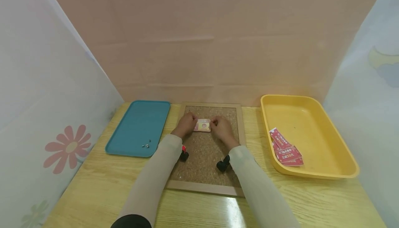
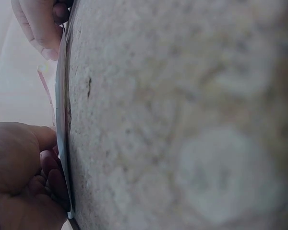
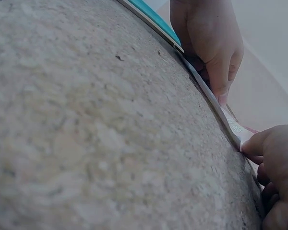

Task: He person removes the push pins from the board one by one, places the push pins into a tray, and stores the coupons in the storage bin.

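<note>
A small pink and yellow coupon (image 1: 203, 125) lies over the upper part of a framed cork board (image 1: 202, 151). My left hand (image 1: 187, 124) pinches its left end, and my right hand (image 1: 222, 129) pinches the right end. In the left wrist view the coupon (image 2: 61, 110) appears edge-on, close along the cork, with the left hand (image 2: 24, 177) nearest the camera. Seen from the right wrist, the coupon (image 3: 221, 112) bends slightly between the two hands. My thumbs lie on its face; the other fingertips are partly hidden. I cannot tell whether a pin goes through it.
On the left a blue tray (image 1: 137, 127) carries several small metallic pins (image 1: 146, 146). A yellow bin (image 1: 318, 138) on the right holds a pile of red coupons (image 1: 286, 151). Both stand on the wooden table (image 1: 103, 186), and a fabric backdrop (image 1: 187, 47) rises behind.
</note>
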The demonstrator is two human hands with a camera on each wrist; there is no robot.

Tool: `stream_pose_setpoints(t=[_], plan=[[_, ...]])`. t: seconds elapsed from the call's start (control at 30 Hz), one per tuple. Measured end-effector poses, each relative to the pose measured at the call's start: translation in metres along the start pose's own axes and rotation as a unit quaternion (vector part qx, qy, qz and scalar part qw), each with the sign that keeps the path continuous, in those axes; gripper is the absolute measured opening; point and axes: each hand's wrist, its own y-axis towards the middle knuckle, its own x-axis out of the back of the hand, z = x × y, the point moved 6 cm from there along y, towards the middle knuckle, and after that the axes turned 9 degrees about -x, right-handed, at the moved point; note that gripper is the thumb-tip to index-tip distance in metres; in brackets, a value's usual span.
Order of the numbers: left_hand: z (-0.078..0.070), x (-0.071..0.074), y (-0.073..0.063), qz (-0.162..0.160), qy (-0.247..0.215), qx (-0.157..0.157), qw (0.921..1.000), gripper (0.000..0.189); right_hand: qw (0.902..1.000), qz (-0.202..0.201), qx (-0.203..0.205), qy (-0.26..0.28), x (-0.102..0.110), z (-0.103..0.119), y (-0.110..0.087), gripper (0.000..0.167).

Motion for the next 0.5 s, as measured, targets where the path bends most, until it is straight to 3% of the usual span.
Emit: stream_pose_setpoints(t=[0.5], plan=[[-0.0027,-0.0002,-0.0032,0.000,0.001,-0.001,1.0000,0.024,1.0000,-0.003,-0.002,0.000,0.0005,-0.0001,-0.0033,0.013]])
